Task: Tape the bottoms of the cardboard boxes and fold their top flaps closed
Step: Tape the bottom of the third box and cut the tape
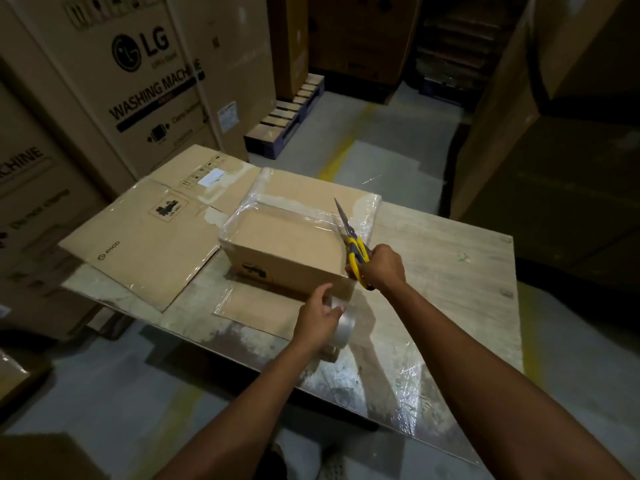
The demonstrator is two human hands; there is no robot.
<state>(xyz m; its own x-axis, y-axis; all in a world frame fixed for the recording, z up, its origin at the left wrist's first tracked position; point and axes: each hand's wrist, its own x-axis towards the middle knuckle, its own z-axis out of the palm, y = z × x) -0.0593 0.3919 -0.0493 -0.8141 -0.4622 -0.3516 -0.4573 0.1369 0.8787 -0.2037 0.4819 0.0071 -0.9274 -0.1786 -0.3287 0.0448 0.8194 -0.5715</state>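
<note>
A small cardboard box (287,247) stands on the worktable (450,271), its upward face edged with shiny clear tape. My right hand (381,268) grips yellow-handled scissors (353,244) at the box's right near corner, blades pointing up and away over the taped edge. Just in front of the box's near side, my left hand (320,318) holds a roll of clear tape (343,329). Its fingers curl over the roll's top.
Flattened cardboard sheets (145,244) lie on the table's left part, reaching under the box. Tall washing-machine cartons (138,84) stand behind on the left. A pallet (287,116) lies on the floor beyond. A dark carton (554,133) rises at the right.
</note>
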